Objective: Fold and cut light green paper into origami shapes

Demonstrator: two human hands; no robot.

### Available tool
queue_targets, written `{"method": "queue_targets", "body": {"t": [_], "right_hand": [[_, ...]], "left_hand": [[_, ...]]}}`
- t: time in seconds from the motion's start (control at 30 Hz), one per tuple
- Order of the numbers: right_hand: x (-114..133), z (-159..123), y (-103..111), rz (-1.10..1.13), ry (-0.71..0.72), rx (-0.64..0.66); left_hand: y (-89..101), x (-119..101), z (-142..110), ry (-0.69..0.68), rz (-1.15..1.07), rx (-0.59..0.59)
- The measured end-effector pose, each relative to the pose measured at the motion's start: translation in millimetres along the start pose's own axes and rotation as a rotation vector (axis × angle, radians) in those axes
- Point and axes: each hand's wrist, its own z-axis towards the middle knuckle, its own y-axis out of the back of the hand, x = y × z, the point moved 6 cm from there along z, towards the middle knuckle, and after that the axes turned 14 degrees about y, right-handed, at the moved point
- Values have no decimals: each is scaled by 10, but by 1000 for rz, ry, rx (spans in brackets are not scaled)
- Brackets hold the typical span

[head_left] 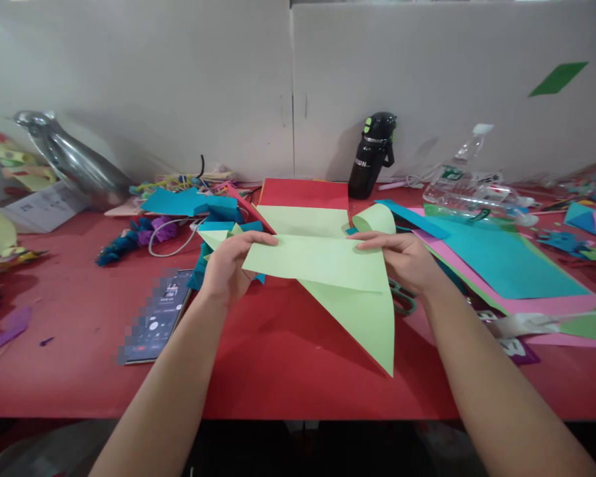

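Note:
A large light green paper sheet (328,271) is held above the red table (258,358), partly folded, with one pointed corner hanging down toward me. My left hand (226,265) pinches its left edge, thumb on top. My right hand (407,258) grips its right edge, where a flap curls upward. Both hands are closed on the sheet. Under it lie more sheets: a pale green one and a red one (305,193).
A phone (159,318) lies left of my left arm. Green-handled scissors (402,298) sit under my right wrist. Teal and pink sheets (501,265) spread at right. A black bottle (372,156) and a clear plastic bottle (461,179) stand at the back. Paper scraps clutter the left.

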Motion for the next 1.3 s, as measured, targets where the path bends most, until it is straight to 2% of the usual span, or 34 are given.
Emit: {"method": "queue_targets", "body": {"t": [0.07, 0.13, 0.23, 0.33, 0.43, 0.5, 0.6, 0.73, 0.8, 0.9, 1.0, 1.13, 1.3], "right_hand": [[15, -10, 30, -52, -2, 21], [41, -22, 66, -103, -1, 62], [73, -46, 106, -116, -32, 161], [66, -75, 130, 34, -152, 189], [50, -119, 18, 194, -298, 304], [57, -127, -71, 213, -328, 351], [73, -116, -220, 150, -303, 361], [31, -185, -496, -85, -364, 478], [2, -223, -622, -70, -408, 478], [-6, -219, -747, -19, -350, 430], [-13, -190, -759, 30, -309, 316], [-26, -201, -775, 262, -396, 209], [10, -183, -843, 471, -362, 176]], "left_hand": [[-23, 37, 9, 40, -1, 42], [-26, 73, 13, 46, 83, 12], [-51, 67, -9, -52, 275, -49], [-134, 97, -42, -30, 301, 60], [-177, 123, -76, 46, 295, 152], [-187, 143, -87, 82, 318, 178], [-247, 215, -91, 135, 356, 236], [-400, 349, -100, 201, 457, 298], [-454, 376, -100, 189, 498, 295], [-464, 376, -81, 168, 479, 270], [-431, 386, -47, 236, 283, 300], [-433, 409, -36, 351, -2, 400], [-473, 414, -44, 240, -18, 380]]}}
